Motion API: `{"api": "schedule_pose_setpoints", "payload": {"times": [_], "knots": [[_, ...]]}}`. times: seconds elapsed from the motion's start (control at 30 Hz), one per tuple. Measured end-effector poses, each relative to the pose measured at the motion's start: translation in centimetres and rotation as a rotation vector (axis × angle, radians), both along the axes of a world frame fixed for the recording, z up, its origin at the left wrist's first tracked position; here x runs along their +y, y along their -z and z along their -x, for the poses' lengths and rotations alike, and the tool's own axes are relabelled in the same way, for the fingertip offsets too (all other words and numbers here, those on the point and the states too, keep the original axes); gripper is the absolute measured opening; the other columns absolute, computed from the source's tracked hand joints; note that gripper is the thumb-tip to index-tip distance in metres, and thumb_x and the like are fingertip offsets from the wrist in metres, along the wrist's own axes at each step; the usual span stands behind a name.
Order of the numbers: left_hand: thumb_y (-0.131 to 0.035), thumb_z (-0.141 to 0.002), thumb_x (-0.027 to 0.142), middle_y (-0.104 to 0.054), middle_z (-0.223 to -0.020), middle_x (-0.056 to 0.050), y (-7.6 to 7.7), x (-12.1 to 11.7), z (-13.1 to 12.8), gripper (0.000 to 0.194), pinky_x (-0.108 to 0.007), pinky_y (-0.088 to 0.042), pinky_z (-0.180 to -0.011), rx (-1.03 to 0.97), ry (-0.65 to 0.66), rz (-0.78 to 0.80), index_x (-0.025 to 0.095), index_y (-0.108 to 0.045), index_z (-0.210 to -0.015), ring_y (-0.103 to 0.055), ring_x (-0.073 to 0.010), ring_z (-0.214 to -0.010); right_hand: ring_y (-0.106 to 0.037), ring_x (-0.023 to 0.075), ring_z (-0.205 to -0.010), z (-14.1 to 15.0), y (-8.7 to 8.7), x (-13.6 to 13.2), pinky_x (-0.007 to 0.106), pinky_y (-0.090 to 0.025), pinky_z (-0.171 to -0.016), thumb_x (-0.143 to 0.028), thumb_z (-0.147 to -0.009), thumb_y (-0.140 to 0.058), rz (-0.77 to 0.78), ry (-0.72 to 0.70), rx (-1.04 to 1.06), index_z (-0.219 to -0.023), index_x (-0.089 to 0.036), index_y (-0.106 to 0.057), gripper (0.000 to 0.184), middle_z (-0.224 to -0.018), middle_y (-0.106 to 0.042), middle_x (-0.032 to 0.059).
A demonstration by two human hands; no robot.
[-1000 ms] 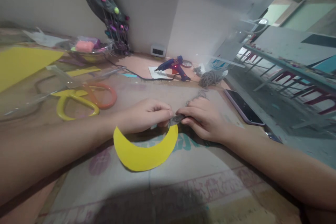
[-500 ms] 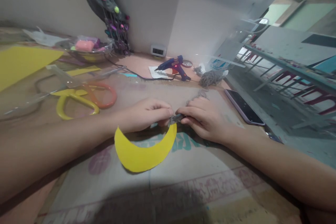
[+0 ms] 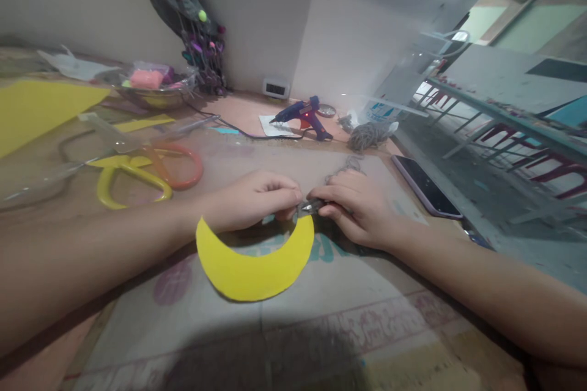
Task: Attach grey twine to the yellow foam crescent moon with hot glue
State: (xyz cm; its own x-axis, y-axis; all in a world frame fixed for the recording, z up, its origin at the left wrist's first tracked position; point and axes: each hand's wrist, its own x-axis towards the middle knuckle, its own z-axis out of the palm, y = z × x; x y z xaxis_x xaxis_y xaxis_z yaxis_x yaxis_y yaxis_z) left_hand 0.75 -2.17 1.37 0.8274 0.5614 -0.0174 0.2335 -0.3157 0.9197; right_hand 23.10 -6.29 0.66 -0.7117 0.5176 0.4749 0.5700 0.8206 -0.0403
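Note:
A yellow crescent cutout (image 3: 254, 275) hangs over the cardboard, its curve downward. Dark grey yarn (image 3: 308, 208) covers its right tip, between my two hands. My left hand (image 3: 275, 198) is closed in a pinch at that wrapped tip, thumb and forefinger together. From the other side my right hand (image 3: 355, 204) pinches the yarn with thumb and forefinger, its other fingers curled. A loose grey strand (image 3: 352, 163) runs from behind my right hand toward the yarn ball (image 3: 368, 135). The exact spot under my left fingertips is hidden.
A blue glue gun (image 3: 302, 115) with a red light stands on white paper. Scissors (image 3: 132, 182) with yellow and orange handles lie left. A phone (image 3: 426, 186) rests at the right table edge. Behind are a bowl (image 3: 151, 96), yellow sheet (image 3: 46, 113) and small clock (image 3: 276, 88).
The crescent has turned a little, showing wider, with its right end shifted slightly right. Both hands stay nearly in place, still pinching at the wrapped tip.

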Motion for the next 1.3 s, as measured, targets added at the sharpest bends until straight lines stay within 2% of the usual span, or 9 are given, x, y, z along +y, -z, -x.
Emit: {"api": "schedule_pose_setpoints", "payload": {"times": [0.23,0.87,1.3], "knots": [[-0.044,-0.087,0.028,-0.044,-0.055,0.004,0.02,-0.01,0.01,0.03,-0.022,-0.03,-0.049,0.018,-0.02,-0.004,0.016,-0.049,-0.06,-0.037,-0.0079,-0.05,-0.048,0.0155,-0.067,-0.09,0.11,0.04,0.03,-0.032,-0.064,-0.033,-0.097,-0.041,-0.015,0.012,-0.009,-0.103,-0.015,-0.061,0.028,-0.072,-0.057,0.0035],[-0.043,-0.089,0.032,-0.047,-0.058,0.003,0.06,0.0,0.05,0.032,-0.022,-0.032,-0.054,0.02,0.025,-0.036,0.016,-0.052,-0.063,-0.039,-0.0092,-0.054,-0.046,0.0152,-0.064,0.24,-0.3,-0.23,0.03,-0.027,-0.06,-0.031,-0.097,-0.043,-0.122,0.021,-0.108,-0.099,-0.013,-0.064,0.028,-0.067,-0.055,0.003],[-0.044,-0.087,0.029,-0.046,-0.056,0.004,-0.05,-0.07,0.04,0.029,-0.023,-0.031,-0.052,0.034,-0.016,-0.014,0.016,-0.051,-0.061,-0.038,-0.0091,-0.052,-0.049,0.0154,-0.067,-0.1,0.12,-0.02,0.03,-0.031,-0.063,-0.033,-0.097,-0.042,-0.046,0.01,-0.043,-0.104,-0.015,-0.061,0.027,-0.072,-0.057,0.0033]]}}
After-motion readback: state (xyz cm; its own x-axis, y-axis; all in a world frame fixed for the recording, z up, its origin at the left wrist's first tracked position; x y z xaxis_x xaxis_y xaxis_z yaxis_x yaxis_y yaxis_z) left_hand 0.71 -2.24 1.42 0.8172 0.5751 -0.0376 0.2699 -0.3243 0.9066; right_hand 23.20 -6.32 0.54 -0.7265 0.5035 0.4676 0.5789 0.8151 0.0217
